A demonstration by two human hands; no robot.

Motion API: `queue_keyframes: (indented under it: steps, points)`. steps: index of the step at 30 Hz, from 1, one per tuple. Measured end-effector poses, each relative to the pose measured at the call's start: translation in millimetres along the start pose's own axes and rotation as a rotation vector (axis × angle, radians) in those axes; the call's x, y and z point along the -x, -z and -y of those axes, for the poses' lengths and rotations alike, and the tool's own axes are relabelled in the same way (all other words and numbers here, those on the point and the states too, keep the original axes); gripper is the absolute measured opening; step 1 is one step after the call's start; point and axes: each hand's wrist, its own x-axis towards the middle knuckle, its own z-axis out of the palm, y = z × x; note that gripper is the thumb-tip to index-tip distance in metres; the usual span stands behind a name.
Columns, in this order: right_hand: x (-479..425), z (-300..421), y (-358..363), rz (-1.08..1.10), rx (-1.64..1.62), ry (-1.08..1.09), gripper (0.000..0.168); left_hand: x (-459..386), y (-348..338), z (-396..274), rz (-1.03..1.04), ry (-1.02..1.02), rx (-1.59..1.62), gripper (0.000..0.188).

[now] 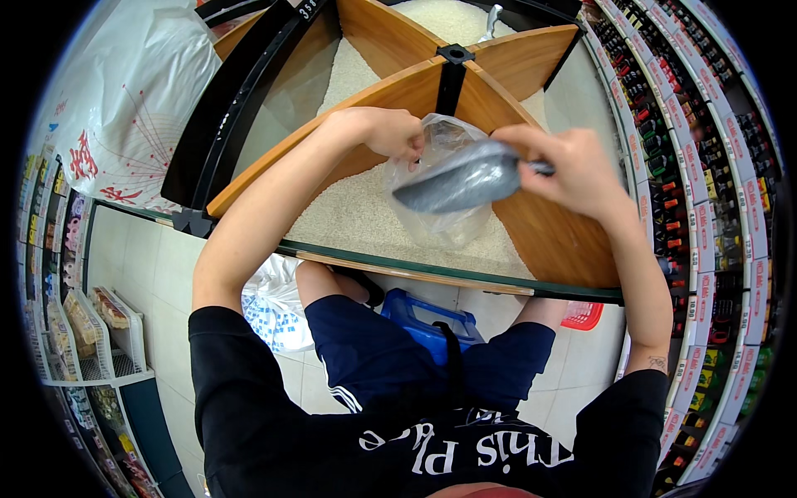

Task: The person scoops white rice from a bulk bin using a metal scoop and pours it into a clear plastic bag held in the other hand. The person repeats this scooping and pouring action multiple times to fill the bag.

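My left hand (398, 140) pinches the rim of a clear plastic bag (445, 230) that hangs over the rice (345, 208) in the near compartment of a wooden-walled bin. In my right hand (563, 168) is the handle of a grey metal scoop (461, 180). The scoop is blurred and lies across the bag in view, its tip pointing left. I cannot tell whether it is inside the bag or in front of it, nor whether it carries rice. How much the bag holds is also unclear.
Wooden dividers (386, 87) meet at a black post (456, 56). Another scoop handle (494, 22) stands in the far compartment's rice. A large printed plastic sack (143, 93) is at left, bottle shelves (672, 155) at right. Below are a blue plastic stool (429, 324) and a red basket (582, 315).
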Motion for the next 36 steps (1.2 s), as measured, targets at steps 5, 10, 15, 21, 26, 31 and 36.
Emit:
queue_keyframes:
  steps: [5,10,15,21,26,31,36]
  points:
    - [5,19,-36,0.373,-0.017,0.010,0.024,1,1,-2,0.000,-0.021,0.006,0.022]
    - [15,18,-65,0.618,0.036,-0.015,0.017,-1,-2,4,-0.034,-0.039,0.014,0.022]
    - [27,9,-84,0.792,0.101,-0.065,0.021,0,-2,0,-0.008,-0.034,0.006,0.022]
    - [32,10,-102,0.836,0.035,-0.107,0.024,-1,-3,0,-0.014,-0.038,0.001,0.022]
    - [35,15,-115,0.841,-0.076,-0.141,0.030,-1,-3,-1,-0.007,-0.034,-0.003,0.022]
    - [38,20,-120,0.800,-0.125,-0.151,0.031,-1,-2,-2,-0.013,-0.048,-0.003,0.022]
    - [45,20,-128,0.721,-0.212,-0.127,0.031,-5,-4,0,-0.010,-0.052,-0.008,0.021]
